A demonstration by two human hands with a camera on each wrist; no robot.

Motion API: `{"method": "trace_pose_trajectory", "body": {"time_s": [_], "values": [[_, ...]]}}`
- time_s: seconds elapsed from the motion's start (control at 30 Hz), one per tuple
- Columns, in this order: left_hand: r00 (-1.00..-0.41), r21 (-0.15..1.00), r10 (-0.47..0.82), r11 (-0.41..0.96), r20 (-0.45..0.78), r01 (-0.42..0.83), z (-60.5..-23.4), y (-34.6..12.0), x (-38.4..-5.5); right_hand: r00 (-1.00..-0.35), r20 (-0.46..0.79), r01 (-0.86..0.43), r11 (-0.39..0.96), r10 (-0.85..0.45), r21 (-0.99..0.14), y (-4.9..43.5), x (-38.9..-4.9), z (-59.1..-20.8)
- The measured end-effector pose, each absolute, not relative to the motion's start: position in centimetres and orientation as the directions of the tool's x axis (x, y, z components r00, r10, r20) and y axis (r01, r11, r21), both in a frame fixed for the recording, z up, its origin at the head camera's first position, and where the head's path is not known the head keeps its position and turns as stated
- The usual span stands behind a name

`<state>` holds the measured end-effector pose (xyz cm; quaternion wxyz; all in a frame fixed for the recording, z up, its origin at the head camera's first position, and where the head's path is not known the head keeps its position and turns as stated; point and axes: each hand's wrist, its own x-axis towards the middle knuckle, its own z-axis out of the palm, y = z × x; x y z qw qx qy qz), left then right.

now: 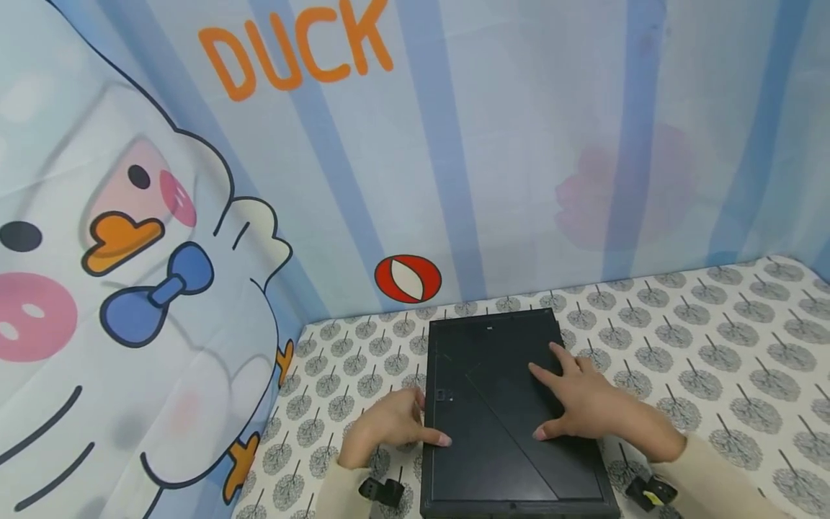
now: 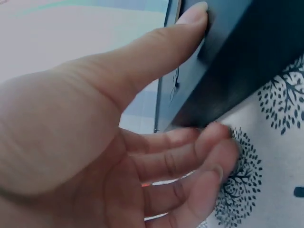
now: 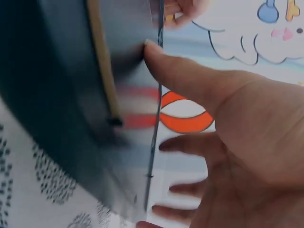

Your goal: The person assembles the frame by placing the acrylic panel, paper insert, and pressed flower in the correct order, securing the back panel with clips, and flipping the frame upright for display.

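A flat black rectangular box [image 1: 493,461] lies on the patterned cloth, with a thin diagonal line across its top and a small fitting near its left edge. My left hand [image 1: 393,422] is at the left side of the box. Its thumb [image 2: 192,21] rests on the top face while the curled fingers are beside the side wall. Over the right half, my right hand [image 1: 583,396] is spread wide, its thumb [image 3: 156,52] touching the top face. In the right wrist view the other right fingers look straight and apart.
White cloth [image 1: 674,353] with grey tree prints covers the table. Behind it hangs a blue striped curtain [image 1: 532,158], with a large cartoon duck [image 1: 214,404] on the left. Each wrist wears a small black camera, such as the one [image 1: 382,491] on the left.
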<state>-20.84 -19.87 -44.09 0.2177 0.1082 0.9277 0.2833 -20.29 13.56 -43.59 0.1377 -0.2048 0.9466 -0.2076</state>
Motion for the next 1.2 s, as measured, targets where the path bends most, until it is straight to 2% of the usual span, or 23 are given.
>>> {"method": "trace_pose_trajectory", "body": {"time_s": [0.13,0.37,0.6,0.83,1.0,1.2], "values": [[-0.899,0.584,0.31,0.808,-0.31,0.078,-44.0,-19.3,-20.9,-0.824,-0.152,-0.443,0.788,-0.546,-0.429,13.8,-20.6,-44.9],[-0.936,0.52,0.299,0.838,-0.187,0.164,-44.3,-18.7,-21.6,-0.749,-0.237,-0.465,0.746,-0.618,-0.477,14.6,-21.0,-46.5],[-0.932,0.443,0.349,0.854,-0.099,0.273,-44.8,-19.5,-22.7,-0.774,-0.191,-0.503,0.77,-0.603,-0.392,14.3,-18.4,-44.5],[-0.903,0.356,0.427,0.853,-0.054,0.382,-46.3,-20.0,-23.9,-0.773,-0.115,-0.543,0.744,-0.624,-0.389,14.5,-17.3,-45.9],[-0.889,0.268,0.454,0.865,-0.055,0.425,-47.0,-20.5,-24.1,-0.753,-0.101,-0.565,0.717,-0.651,-0.409,13.9,-17.3,-46.8],[-0.872,0.263,0.479,0.858,-0.101,0.441,-47.1,-20.1,-24.8,-0.761,-0.111,-0.551,0.727,-0.639,-0.411,14.3,-17.2,-46.9]]}}
